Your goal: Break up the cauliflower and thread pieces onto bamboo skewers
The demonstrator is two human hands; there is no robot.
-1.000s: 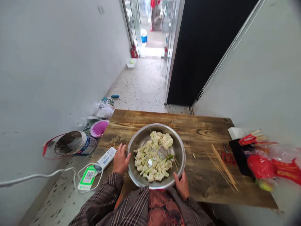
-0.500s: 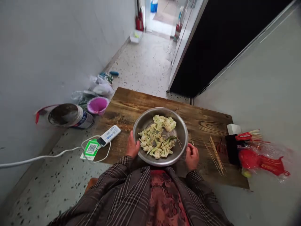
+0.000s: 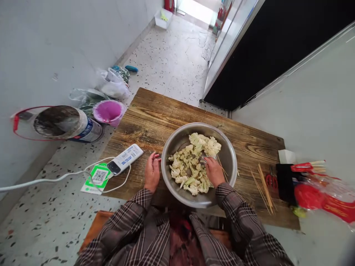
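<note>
A wide steel bowl (image 3: 172, 186) stands on the wooden table near its front edge, with cauliflower florets (image 3: 191, 181) spread inside. My right hand (image 3: 215, 173) reaches over the near right rim into the bowl. Its fingers are drawn together among the florets, and what they pinch is hidden. Thin wooden skewers (image 3: 222, 165) lean in the bowl just beyond this hand. Beside the left rim, my left hand (image 3: 152, 173) rests with its fingers apart, holding nothing.
On the wooden table (image 3: 166, 111) lie loose skewers (image 3: 265, 188), red-handled scissors (image 3: 271, 181) and red packaging (image 3: 310, 195) to the right. A white power bank (image 3: 129, 157) with a cable and a QR card (image 3: 97, 177) are left. A bucket (image 3: 83, 125) and pink-lined bin (image 3: 111, 112) stand beyond.
My right hand has left the bowl's right rim and gone in among the florets. My left hand has let go of the left rim. The view has tilted downward.
</note>
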